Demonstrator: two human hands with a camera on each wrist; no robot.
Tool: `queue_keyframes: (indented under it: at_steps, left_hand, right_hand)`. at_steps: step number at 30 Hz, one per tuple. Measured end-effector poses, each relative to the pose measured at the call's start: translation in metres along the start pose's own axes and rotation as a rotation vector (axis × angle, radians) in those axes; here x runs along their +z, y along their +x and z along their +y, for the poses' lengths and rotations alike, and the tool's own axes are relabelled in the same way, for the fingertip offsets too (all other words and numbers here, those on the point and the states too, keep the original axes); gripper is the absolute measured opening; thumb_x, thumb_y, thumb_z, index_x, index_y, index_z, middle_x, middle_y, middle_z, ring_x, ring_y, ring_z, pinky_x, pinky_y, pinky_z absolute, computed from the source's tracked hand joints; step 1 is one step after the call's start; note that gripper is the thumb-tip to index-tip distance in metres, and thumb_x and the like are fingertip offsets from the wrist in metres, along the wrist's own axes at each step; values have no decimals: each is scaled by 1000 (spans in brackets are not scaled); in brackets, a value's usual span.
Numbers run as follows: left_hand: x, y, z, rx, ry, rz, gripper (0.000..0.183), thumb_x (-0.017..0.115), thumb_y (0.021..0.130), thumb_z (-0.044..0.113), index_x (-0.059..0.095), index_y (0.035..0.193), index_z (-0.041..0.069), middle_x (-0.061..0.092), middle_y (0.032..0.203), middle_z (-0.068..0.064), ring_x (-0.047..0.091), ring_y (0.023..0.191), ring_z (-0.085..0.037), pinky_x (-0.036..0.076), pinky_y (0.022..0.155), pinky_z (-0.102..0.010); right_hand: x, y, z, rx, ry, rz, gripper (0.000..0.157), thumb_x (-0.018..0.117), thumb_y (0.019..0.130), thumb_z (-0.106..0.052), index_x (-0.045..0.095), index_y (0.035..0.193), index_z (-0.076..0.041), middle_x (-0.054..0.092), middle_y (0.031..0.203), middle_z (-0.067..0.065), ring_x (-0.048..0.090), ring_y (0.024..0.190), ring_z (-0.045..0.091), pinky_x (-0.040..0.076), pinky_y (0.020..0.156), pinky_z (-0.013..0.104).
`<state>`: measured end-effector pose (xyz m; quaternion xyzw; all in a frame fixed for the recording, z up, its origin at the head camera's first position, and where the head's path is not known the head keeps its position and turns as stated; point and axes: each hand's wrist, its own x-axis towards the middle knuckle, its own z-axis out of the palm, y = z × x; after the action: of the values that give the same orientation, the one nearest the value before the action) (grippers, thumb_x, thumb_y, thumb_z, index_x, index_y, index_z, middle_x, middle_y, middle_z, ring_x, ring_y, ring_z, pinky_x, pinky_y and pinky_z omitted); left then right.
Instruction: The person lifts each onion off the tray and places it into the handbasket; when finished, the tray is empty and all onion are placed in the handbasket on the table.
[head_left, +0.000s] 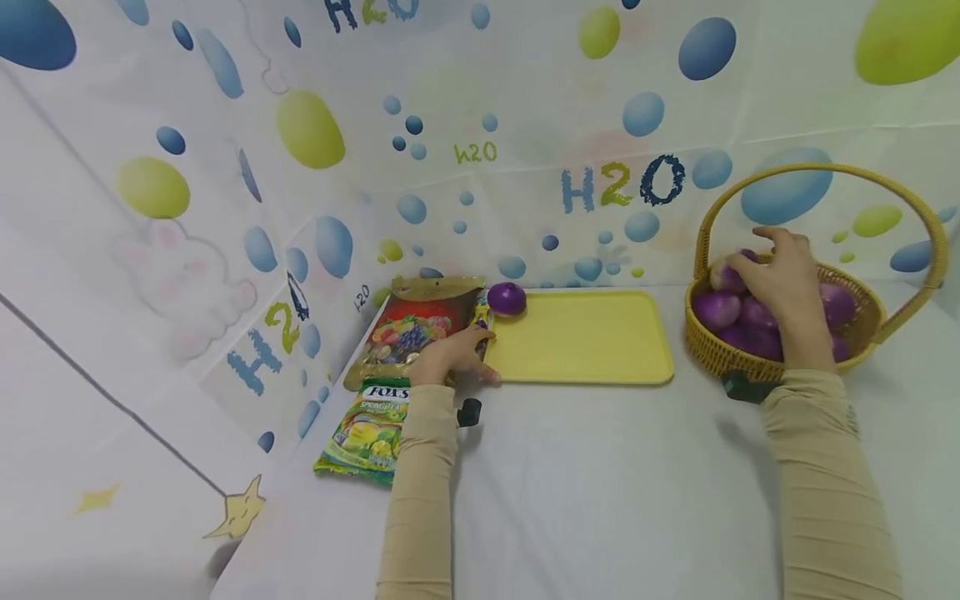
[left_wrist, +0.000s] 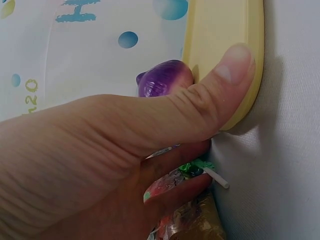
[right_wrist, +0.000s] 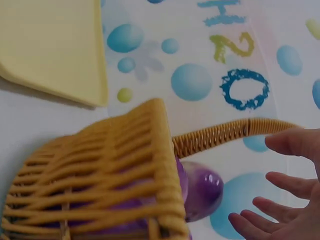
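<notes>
My left hand (head_left: 453, 354) is at the left end of a yellow tray (head_left: 585, 337). Its thumb lies over the tray's near corner in the left wrist view, the other fingers spread beside the snack bags. On the tray's far left corner sits a purple onion (head_left: 507, 299). My right hand (head_left: 787, 279) reaches over a wicker basket (head_left: 723, 354) heaped with several purple onions (head_left: 716, 309). Seen from the right wrist, its fingers are spread, apart from the topmost onion (right_wrist: 204, 191), and nothing is between them.
Left of the tray lies a red and gold bag with fruit pictures (head_left: 416, 329). Nearer stands out a green Fox's candy bag (head_left: 367, 429), partly under the left forearm. A white stick (left_wrist: 216, 178) with green wrapping shows by the left fingers. The basket's tall handle (head_left: 825, 168) arches overhead.
</notes>
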<state>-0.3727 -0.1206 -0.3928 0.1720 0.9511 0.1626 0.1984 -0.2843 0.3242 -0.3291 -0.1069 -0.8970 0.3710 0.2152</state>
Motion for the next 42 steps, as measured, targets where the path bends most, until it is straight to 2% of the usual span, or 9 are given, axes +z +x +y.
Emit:
queue_keyframes:
  at_steps: [6, 10, 16, 19, 23, 27, 34, 39, 42]
  left_hand:
    - [-1, 1, 1, 18, 14, 10, 89, 79, 73, 45, 35, 147, 23, 24, 155, -5, 24, 140, -28, 28, 108, -51]
    - [1, -1, 5, -6, 14, 12, 89, 80, 72, 45, 35, 147, 24, 24, 155, -4, 23, 140, -28, 26, 108, -53]
    - [7, 3, 18, -33, 24, 24, 90, 80, 70, 47, 36, 146, 27, 27, 154, -3, 27, 138, -27, 29, 106, -53]
    - [8, 10, 27, -6, 34, 20, 90, 80, 70, 47, 36, 146, 26, 26, 154, -4, 27, 139, -27, 28, 107, -52]
    - [10, 18, 39, 10, 40, 14, 90, 80, 70, 47, 37, 146, 25, 28, 153, -3, 27, 139, -25, 29, 108, -50]
    - [12, 22, 46, 12, 65, 18, 90, 80, 70, 49, 37, 145, 25, 29, 152, -1, 28, 139, -23, 30, 108, -48]
    - [22, 27, 61, 39, 63, 11, 88, 79, 72, 48, 37, 145, 23, 26, 154, -2, 26, 140, -23, 28, 109, -47]
    - [30, 29, 71, 45, 46, 21, 90, 80, 71, 48, 36, 146, 24, 28, 154, -1, 27, 139, -23, 29, 108, -49]
    - [36, 33, 83, 56, 59, 20, 90, 80, 70, 48, 37, 146, 26, 29, 153, 1, 28, 139, -22, 30, 107, -49]
  right_hand:
    - [17, 3, -14, -49, 33, -15, 65, 51, 90, -34, 34, 145, -3, 24, 147, 28, 33, 126, 46, 29, 101, 60]
    - [29, 3, -24, -81, 32, -64, 61, 50, 92, -38, 40, 141, -3, 27, 146, 26, 35, 128, 46, 33, 98, 62]
    - [49, -3, -36, -200, 19, -173, 55, 51, 94, -40, 46, 136, -5, 40, 140, 24, 43, 122, 45, 40, 92, 61]
    - [72, -9, -41, -242, 35, -303, 55, 52, 95, -40, 44, 137, -5, 40, 141, 21, 43, 123, 43, 40, 93, 58]
    - [116, -11, -45, -269, 29, -487, 59, 54, 95, -38, 38, 140, -4, 39, 142, 22, 42, 125, 42, 40, 96, 55]
    - [160, -2, -56, -259, 40, -583, 65, 56, 94, -36, 31, 144, -2, 36, 143, 24, 39, 127, 43, 38, 99, 54]
    - [216, 16, -83, -249, -56, -585, 82, 58, 91, -42, 21, 145, 7, 32, 141, 31, 40, 125, 44, 36, 102, 53]
    - [228, 22, -87, -210, -120, -539, 83, 59, 90, -38, 19, 142, 12, 30, 134, 34, 44, 118, 47, 40, 98, 54]
    - [221, 25, -72, -177, -103, -519, 80, 60, 90, -33, 18, 143, 10, 31, 134, 35, 42, 120, 47, 38, 99, 55]
